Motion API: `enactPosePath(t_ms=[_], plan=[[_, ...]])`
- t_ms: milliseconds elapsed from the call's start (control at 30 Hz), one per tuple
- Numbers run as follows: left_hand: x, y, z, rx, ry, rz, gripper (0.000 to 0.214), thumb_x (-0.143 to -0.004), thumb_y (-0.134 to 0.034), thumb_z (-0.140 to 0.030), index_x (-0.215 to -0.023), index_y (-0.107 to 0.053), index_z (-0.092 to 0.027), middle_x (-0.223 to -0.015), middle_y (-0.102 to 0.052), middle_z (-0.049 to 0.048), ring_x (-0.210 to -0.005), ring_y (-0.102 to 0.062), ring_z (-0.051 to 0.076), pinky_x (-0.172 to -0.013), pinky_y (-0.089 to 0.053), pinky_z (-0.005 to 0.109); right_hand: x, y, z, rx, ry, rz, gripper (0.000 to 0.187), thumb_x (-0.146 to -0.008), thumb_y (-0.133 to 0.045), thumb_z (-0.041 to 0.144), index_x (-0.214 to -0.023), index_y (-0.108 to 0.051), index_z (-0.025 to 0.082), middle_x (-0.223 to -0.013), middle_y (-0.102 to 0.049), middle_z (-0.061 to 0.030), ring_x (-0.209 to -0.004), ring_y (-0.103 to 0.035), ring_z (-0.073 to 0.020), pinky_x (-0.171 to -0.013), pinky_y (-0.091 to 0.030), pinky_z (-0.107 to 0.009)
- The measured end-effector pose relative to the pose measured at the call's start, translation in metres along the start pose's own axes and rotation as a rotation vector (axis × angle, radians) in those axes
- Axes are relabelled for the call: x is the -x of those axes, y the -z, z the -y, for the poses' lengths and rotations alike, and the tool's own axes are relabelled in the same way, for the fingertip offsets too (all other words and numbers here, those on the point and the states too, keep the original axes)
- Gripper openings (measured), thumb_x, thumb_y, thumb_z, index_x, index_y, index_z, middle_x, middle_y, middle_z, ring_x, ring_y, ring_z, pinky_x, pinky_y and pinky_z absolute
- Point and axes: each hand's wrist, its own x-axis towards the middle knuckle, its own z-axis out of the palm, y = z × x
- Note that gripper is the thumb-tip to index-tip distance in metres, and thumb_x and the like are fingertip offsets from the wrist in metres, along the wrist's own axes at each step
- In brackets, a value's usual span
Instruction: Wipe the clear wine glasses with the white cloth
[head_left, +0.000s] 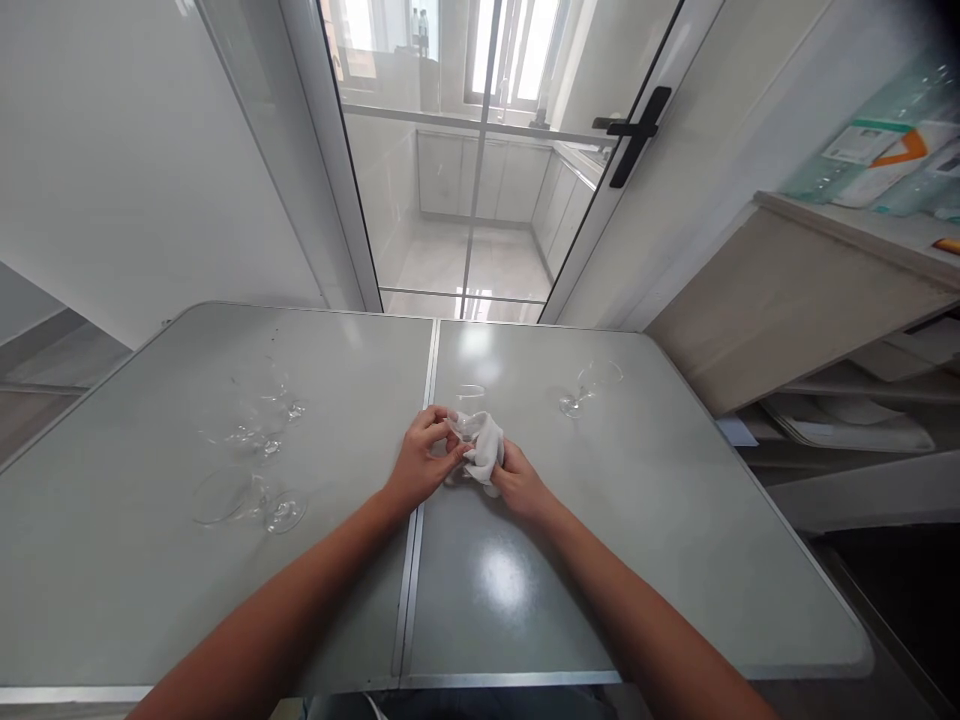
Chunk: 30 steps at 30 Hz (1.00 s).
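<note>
Likely home, glass door (479, 165), cabinets (448, 178) behind

White cloth (487, 445) hides part of one glass (471, 397); the right edge crops bottles (862, 150).

Single head-worn view from close above the table (675, 480), forward and down, glass door (480, 128) ahead.

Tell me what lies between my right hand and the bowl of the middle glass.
In the head view, a bunched white cloth lies between your right hand and the glass; any fingertip contact behind it is hidden.
</note>
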Motion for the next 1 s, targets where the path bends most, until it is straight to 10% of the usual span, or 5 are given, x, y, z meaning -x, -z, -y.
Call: enactPosePath(t_ms=[267, 433, 733, 1000], plan=[[0.001, 0.003, 0.001, 0.513, 0.115, 0.071, 0.026, -0.092, -0.066, -0.043, -0.099, -0.058, -0.019, -0.113, -0.066, 0.0103, -0.104, -0.06, 0.022, -0.092, -0.046, 0.035, 0.006, 0.002, -0.003, -0.311, -0.2, -0.104, 0.033, -0.078, -0.081, 0.047, -0.086, -0.068, 0.017, -0.071, -0.061, -0.0002, -0.059, -0.048, -0.0117, -0.055, -0.042, -0.024], [-0.002, 0.005, -0.004, 0.81, 0.139, 0.169, 0.065, -0.086, -0.072, -0.05, -0.138, -0.046, -0.022, -0.132, -0.062, 0.0181, -0.116, -0.059, 0.028, -0.097, -0.045, 0.04, 0.005, 0.003, 0.001, -0.17, -0.206, 0.01, 0.033, -0.08, -0.078, 0.046, -0.09, -0.068, 0.016, -0.075, -0.06, -0.0011, -0.064, -0.049, -0.0128, -0.059, -0.041, -0.024], [-0.004, 0.01, -0.002, 0.795, 0.116, 0.053, 0.066, -0.078, -0.082, -0.042, -0.134, -0.055, -0.019, -0.13, -0.065, 0.0193, -0.116, -0.061, 0.029, -0.095, -0.049, 0.04, 0.006, 0.004, 0.029, 0.289, -0.021, -0.001, 0.014, -0.076, -0.071, 0.024, -0.087, -0.066, 0.017, -0.073, -0.054, 0.004, -0.067, -0.044, -0.0115, -0.062, -0.036, -0.023], [0.0, 0.012, -0.007, 0.907, 0.171, 0.269, 0.074, -0.074, -0.086, -0.046, -0.135, -0.053, -0.019, -0.129, -0.066, 0.0218, -0.113, -0.065, 0.031, -0.094, -0.05, 0.039, 0.011, 0.004, 0.013, -0.214, -0.263, 0.036, 0.038, -0.082, -0.073, 0.052, -0.1, -0.068, 0.019, -0.083, -0.065, -0.0041, -0.07, -0.054, -0.0165, -0.066, -0.043, -0.028]])
